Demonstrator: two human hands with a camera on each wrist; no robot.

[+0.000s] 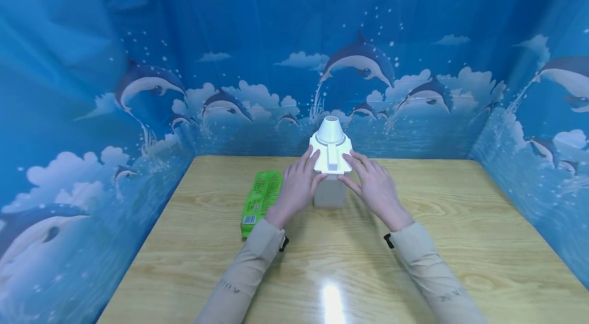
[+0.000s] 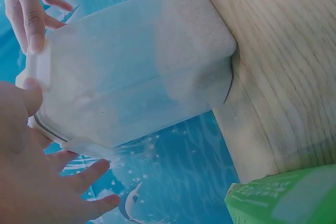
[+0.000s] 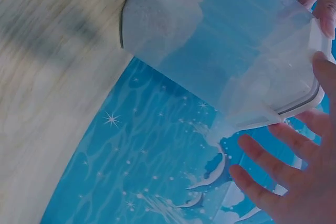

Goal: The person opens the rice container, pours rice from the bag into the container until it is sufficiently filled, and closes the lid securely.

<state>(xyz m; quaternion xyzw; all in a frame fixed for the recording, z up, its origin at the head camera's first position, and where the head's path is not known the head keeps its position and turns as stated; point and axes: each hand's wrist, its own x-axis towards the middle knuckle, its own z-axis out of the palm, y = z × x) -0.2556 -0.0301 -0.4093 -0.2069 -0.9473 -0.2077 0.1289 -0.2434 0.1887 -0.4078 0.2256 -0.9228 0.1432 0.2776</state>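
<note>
A tall translucent storage container (image 1: 329, 196) stands upright on the table, with pale contents filling its lower part. Its white lid (image 1: 322, 157) carries a white cone-shaped piece (image 1: 331, 131). My left hand (image 1: 299, 184) holds the lid's near left corner, thumb on the front edge and fingers along the side. On the opposite corner, my right hand (image 1: 378, 188) grips in mirror fashion. In the left wrist view the thumb rests by the white front clip (image 2: 43, 69), the outer fingers spread away. A side clip (image 3: 257, 124) slants outward beside the right fingers.
To the left of the container lies a green packet (image 1: 262, 199), partly behind my left wrist. The wooden table (image 1: 437, 201) ends at a blue dolphin-print curtain (image 1: 257, 84), which also hangs along both sides.
</note>
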